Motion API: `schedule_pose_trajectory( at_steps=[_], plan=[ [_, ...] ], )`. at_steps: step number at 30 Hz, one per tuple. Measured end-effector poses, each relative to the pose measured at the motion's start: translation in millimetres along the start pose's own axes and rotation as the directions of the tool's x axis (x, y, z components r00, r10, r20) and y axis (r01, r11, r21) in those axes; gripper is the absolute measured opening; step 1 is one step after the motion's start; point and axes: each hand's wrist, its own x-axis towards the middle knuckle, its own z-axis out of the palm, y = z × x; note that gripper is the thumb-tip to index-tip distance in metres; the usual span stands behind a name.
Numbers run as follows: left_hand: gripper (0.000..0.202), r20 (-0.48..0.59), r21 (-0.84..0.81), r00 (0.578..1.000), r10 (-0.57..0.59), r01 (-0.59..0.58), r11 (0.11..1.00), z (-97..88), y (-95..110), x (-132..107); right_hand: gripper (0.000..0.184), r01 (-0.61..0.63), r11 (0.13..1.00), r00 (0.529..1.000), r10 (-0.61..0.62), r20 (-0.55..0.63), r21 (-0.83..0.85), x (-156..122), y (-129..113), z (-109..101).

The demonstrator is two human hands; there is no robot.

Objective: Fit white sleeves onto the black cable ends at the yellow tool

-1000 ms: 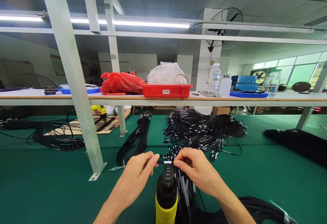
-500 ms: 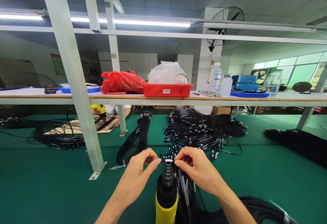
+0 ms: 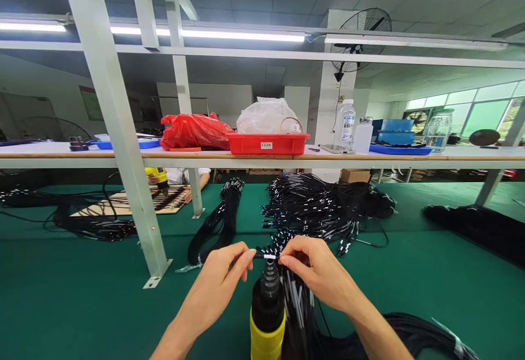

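Observation:
My left hand point(image 3: 219, 283) and my right hand point(image 3: 314, 272) both pinch one thin black wire with a white sleeve point(image 3: 268, 256), stretched level between their fingertips. The wire sits just above the ribbed black nozzle of a black and yellow heat gun point(image 3: 267, 311) that stands upright between my forearms. Behind my hands lies a big pile of black wires with white sleeves point(image 3: 324, 207). More of these wires point(image 3: 299, 305) run down under my right hand.
A tied black wire bundle point(image 3: 217, 223) lies left of the pile on the green bench point(image 3: 82, 294). A white frame post point(image 3: 123, 146) stands at left. The shelf point(image 3: 262, 157) holds a red tray point(image 3: 266, 144), bags and bottles. Another person's hand point(image 3: 158, 182) works at a board beyond.
Both hands rose slightly with the wire, keeping the white sleeve over the nozzle tip. My left fingers shifted their pinch a little.

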Motion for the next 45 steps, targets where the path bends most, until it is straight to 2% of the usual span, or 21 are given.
schedule_pose_trajectory(
  at_steps=[7, 15, 26, 34, 42, 45],
  plan=[
    [0.032, 0.016, -0.053, 1.0, 0.006, -0.005, 0.999, -1.0, -2.6, -1.9, 0.014, -0.025, 1.0, 1.0, 0.025, -0.016, -0.004, 2.4, -0.7, 1.0],
    [0.044, -0.002, -0.061, 1.0, -0.031, 0.03, 0.998, 1.9, 1.6, -3.1, 0.015, -0.022, 1.0, 1.0, 0.022, -0.02, -0.012, -1.7, -4.7, -1.0],
    [0.021, -0.068, -0.045, 0.997, 0.031, -0.034, 0.998, 1.9, -1.8, -0.9, 0.008, -0.067, 0.998, 0.996, 0.068, -0.06, 0.018, 0.8, -0.7, 2.7],
    [0.048, -0.055, -0.02, 0.998, -0.005, 0.004, 1.0, 1.7, 1.7, -5.3, 0.027, -0.022, 0.997, 0.999, 0.026, 0.041, -0.075, -4.6, -9.0, -3.8],
    [0.028, -0.077, -0.053, 0.996, 0.033, -0.037, 0.998, 0.3, 2.4, -5.8, 0.017, -0.031, 1.0, 0.999, 0.031, -0.018, 0.003, -2.3, -7.3, 2.3],
    [0.035, -0.081, -0.057, 0.996, 0.026, -0.031, 0.998, 1.3, 1.9, -5.6, 0.021, -0.025, 0.999, 1.0, 0.025, -0.012, -0.041, -3.7, -9.7, 1.0]
  ],
)
